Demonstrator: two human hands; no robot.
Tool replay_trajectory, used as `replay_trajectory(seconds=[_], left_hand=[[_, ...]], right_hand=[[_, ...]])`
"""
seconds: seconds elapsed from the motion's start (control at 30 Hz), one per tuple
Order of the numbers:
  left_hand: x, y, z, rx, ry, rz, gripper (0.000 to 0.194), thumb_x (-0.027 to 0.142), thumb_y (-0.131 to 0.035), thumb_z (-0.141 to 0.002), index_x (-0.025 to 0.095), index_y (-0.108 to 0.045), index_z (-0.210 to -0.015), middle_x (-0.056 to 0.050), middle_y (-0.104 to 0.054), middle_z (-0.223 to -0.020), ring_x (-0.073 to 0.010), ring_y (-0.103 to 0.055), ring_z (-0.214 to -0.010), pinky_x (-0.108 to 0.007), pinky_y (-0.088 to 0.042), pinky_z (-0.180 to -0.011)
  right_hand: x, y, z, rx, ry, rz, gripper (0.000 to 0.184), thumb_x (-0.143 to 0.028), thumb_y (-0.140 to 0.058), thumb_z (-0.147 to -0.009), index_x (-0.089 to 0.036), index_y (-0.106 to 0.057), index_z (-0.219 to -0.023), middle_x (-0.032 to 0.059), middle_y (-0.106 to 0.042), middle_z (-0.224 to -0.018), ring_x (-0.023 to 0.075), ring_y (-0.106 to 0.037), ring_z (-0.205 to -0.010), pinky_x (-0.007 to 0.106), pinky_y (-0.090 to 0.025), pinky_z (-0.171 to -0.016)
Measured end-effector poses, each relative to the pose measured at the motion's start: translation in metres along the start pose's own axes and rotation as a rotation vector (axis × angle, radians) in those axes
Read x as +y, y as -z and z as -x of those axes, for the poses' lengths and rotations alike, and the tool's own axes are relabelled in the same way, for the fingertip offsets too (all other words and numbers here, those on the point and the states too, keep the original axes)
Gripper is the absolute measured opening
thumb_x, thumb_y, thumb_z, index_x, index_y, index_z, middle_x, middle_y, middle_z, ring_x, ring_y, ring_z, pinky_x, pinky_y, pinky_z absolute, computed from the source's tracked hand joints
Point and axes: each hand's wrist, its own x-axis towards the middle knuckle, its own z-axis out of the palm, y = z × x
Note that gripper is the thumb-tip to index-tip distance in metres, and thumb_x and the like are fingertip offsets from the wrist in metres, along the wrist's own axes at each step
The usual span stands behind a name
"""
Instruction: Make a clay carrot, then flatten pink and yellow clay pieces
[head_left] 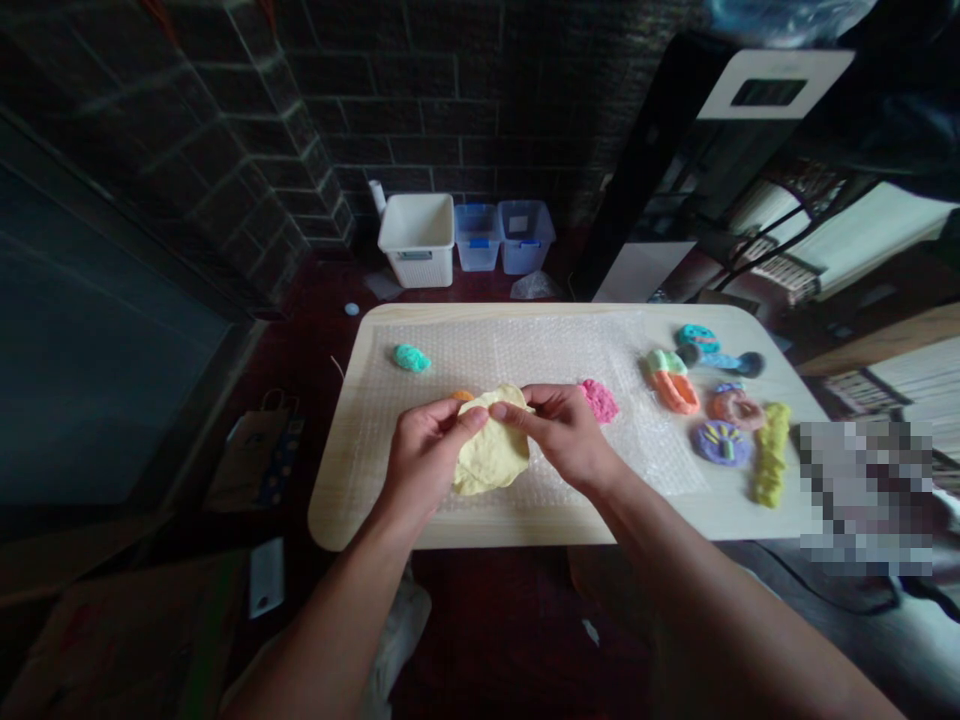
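Both hands pinch a flattened sheet of pale yellow clay (491, 455) above the bubble wrap (525, 350) on a light wooden table (352, 500). My left hand (424, 455) grips its left upper edge with thumb and fingers closed. My right hand (566, 430) pinches the upper edge from the right. A pink clay lump (600, 400) lies just right of my right hand. A small orange piece (463, 395) peeks out behind my left hand. A teal lump (411, 357) sits at the far left of the wrap.
Several finished clay shapes lie on the table's right side: a teal and blue piece (712, 350), an orange and green piece (671, 385), a ring (739, 408), a purple disc (721, 442), a yellow-green strip (771, 455). A white bin (418, 240) and two clear boxes (502, 235) stand on the floor by a brick wall.
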Motion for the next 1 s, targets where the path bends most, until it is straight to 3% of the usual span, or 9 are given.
replay_trajectory(seconds=[0.2, 0.53, 0.77, 1.0], left_hand=[[-0.0009, -0.0003, -0.0023, -0.025, 0.003, 0.017, 0.033, 0.045, -0.084, -0.086, 0.016, -0.08, -0.101, -0.009, -0.08, -0.093, -0.0188, -0.072, -0.077, -0.028, -0.055, -0.071], [-0.004, 0.0036, -0.0011, 0.048, -0.009, -0.096, 0.033, 0.048, -0.084, -0.084, 0.016, -0.078, -0.09, -0.004, -0.076, -0.078, -0.0173, -0.068, -0.066, -0.027, -0.052, -0.061], [0.0019, -0.0012, -0.0004, -0.035, -0.005, 0.035, 0.026, 0.04, -0.081, -0.087, 0.016, -0.079, -0.099, -0.007, -0.079, -0.089, -0.0185, -0.072, -0.076, -0.026, -0.053, -0.067], [-0.0029, 0.0014, -0.002, 0.026, 0.015, -0.045, 0.031, 0.044, -0.084, -0.083, 0.016, -0.079, -0.096, -0.008, -0.08, -0.089, -0.0211, -0.074, -0.075, -0.03, -0.057, -0.069]], right_hand=[[-0.0008, 0.0005, -0.0007, 0.007, -0.029, -0.018, 0.04, -0.051, -0.095, -0.071, -0.015, -0.081, -0.079, 0.0045, -0.075, -0.07, 0.0129, -0.063, -0.056, 0.025, -0.05, -0.052], [0.0025, 0.0018, -0.0022, -0.012, 0.002, -0.011, 0.038, -0.049, -0.096, -0.07, -0.016, -0.081, -0.079, 0.004, -0.076, -0.073, 0.0127, -0.062, -0.06, 0.025, -0.049, -0.055], [0.0001, 0.0015, -0.0018, -0.001, -0.001, -0.029, 0.038, -0.051, -0.095, -0.071, -0.016, -0.081, -0.078, 0.0053, -0.077, -0.073, 0.0134, -0.064, -0.06, 0.025, -0.05, -0.055], [-0.0005, 0.001, -0.001, 0.007, -0.018, -0.042, 0.037, -0.048, -0.097, -0.068, -0.017, -0.08, -0.076, 0.004, -0.076, -0.07, 0.0125, -0.062, -0.056, 0.024, -0.048, -0.051]])
